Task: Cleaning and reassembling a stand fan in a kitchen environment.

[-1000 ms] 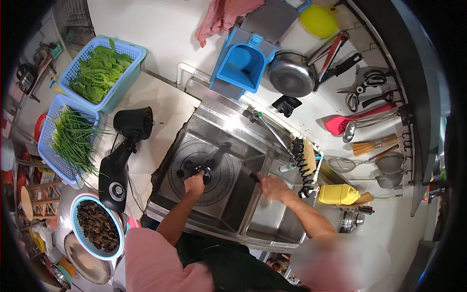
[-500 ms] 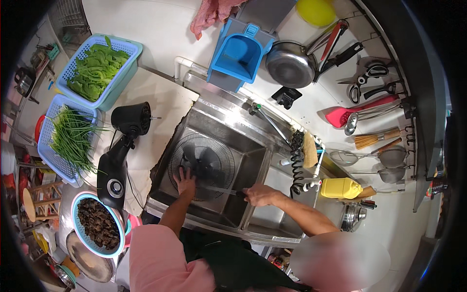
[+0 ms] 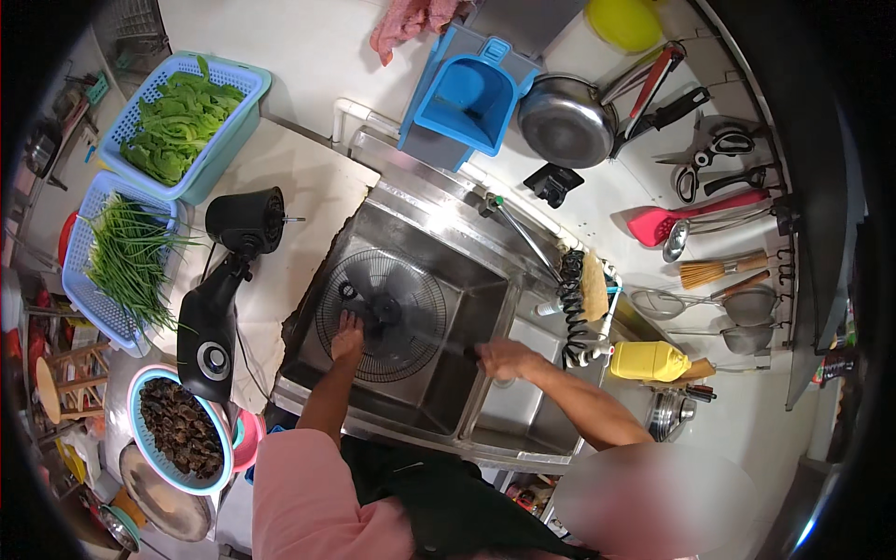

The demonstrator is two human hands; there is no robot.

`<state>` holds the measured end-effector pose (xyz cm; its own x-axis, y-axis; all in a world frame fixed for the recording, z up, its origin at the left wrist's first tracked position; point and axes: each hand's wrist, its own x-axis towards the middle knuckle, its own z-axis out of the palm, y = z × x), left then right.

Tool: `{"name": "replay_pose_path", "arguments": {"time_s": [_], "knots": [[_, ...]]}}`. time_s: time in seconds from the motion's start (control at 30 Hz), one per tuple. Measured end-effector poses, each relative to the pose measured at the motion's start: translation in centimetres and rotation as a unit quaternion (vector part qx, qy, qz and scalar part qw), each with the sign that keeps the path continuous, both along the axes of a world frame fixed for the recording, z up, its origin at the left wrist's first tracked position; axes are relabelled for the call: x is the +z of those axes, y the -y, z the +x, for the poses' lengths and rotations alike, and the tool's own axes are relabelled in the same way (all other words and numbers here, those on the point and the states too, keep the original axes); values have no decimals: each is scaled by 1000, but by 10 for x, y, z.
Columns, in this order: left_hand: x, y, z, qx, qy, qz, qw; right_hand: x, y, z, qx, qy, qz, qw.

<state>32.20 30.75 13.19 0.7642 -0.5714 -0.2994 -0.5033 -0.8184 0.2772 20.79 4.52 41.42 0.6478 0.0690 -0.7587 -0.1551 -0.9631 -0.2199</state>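
Clamping a dark handle (image 3: 471, 353) in its fingers, the right hand (image 3: 509, 358) hangs by the sink divider (image 3: 469, 411). The left hand (image 3: 347, 338) has shifted toward 1 black ring (image 3: 347, 290), centring work there; whether its fingers hold it, I cannot tell. The fan (image 3: 397, 327) lies in the left basin (image 3: 473, 303).

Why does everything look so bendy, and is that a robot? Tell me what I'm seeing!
No robot: those are a person's two bare hands. A camera on their head looks down, and its wide lens bends straight edges. In the metal sink lies a round wire grille with dark fan blades. The left hand is over these; whether it grips anything, I can't tell. The right hand holds a dark handle; the rest is too blurry to name. On the counter is a black fan body, near leafy greens and long green stalks.
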Motion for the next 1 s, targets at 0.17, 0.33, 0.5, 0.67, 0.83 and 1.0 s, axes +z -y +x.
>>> {"name": "replay_pose_path", "arguments": {"time_s": [0.17, 0.33, 0.5, 0.67, 0.83, 1.0], "knots": [[-31, -25, -14, -26, -7, 11, 1000, 8, -31, 6, 14, -18, 99, 995], [19, 30, -65, -59, -178, 23, 982, 19, -36, 27, -23, 66, 3, 998], [68, 31, -84, -56, -99, -45, 992, 7, -19, 41, -45, 109, -70, 991], [84, -6, -57, -23, -81, -12, 996, 15, 7, 35, 28, 17, -165, 986], [88, -47, -18, 30, 57, -76, 995, 10, 5, 23, 115, -72, -121, 983], [119, -37, 12, 138, 39, -132, 981, -3, -10, 11, 109, -159, -35, 981]]}}
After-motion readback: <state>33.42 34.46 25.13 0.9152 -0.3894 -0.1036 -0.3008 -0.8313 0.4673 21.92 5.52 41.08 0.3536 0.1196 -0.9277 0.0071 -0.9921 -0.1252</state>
